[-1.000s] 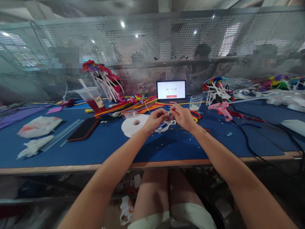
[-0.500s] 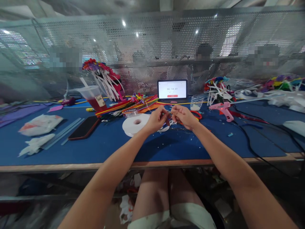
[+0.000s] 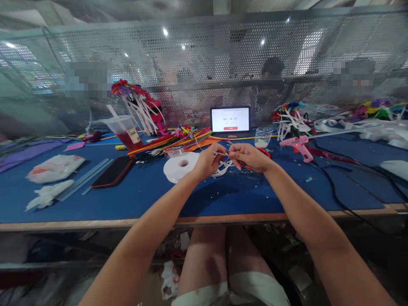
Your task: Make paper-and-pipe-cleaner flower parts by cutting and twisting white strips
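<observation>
Over the middle of the blue table, my left hand (image 3: 207,162) and my right hand (image 3: 250,156) are almost touching, fingertips pinched. A thin white strand (image 3: 219,153) runs between them, with both hands closed on it. Its exact kind is too small to tell. Loops of narrow white ribbon (image 3: 222,169) lie just below the fingers. To the left, partly behind my left wrist, lies a white ribbon roll (image 3: 174,168). A red curved handle (image 3: 265,153) shows behind my right hand, mostly hidden.
Left are a phone (image 3: 113,172), a drink cup (image 3: 126,131) and colourful pipe cleaners (image 3: 159,142). Right is a pink glue gun (image 3: 298,147) with a black cord (image 3: 333,191). A tablet (image 3: 230,119) stands at the back before a perforated metal screen (image 3: 197,55).
My right hand has turned, its fingers now lying more level. The white strand between my fingertips shows more clearly, and more of the red handle is covered.
</observation>
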The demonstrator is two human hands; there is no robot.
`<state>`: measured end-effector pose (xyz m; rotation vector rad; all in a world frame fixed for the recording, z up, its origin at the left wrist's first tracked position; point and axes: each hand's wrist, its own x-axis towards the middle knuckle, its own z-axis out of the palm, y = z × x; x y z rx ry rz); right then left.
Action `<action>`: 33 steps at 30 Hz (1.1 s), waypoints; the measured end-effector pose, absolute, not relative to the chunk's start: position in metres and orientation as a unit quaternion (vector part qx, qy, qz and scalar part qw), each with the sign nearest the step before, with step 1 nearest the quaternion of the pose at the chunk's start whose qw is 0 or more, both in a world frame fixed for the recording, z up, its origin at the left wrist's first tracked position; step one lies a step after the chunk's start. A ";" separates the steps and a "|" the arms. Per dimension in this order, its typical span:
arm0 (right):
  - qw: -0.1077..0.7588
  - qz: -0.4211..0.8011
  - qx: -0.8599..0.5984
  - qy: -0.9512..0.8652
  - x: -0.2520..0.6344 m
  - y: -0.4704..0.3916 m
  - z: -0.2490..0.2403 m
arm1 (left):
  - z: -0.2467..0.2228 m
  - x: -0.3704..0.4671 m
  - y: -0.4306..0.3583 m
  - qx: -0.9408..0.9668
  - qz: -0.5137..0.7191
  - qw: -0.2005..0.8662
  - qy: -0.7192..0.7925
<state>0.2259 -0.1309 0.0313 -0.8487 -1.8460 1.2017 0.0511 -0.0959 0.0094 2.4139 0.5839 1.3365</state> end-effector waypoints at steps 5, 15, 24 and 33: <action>0.315 0.538 -0.287 -0.727 0.231 -0.131 0.030 | 0.008 0.044 -0.091 0.869 0.465 0.084 0.145; 0.266 0.534 -0.291 -0.748 0.227 -0.136 0.031 | 0.012 0.029 -0.088 0.868 0.484 -0.045 0.097; 0.275 0.454 -0.349 -0.772 0.226 -0.133 0.029 | 0.017 0.016 -0.082 0.891 0.439 -0.094 0.065; 0.310 0.278 -0.416 -0.808 0.226 -0.132 0.032 | 0.025 0.013 -0.077 0.899 0.401 -0.124 0.125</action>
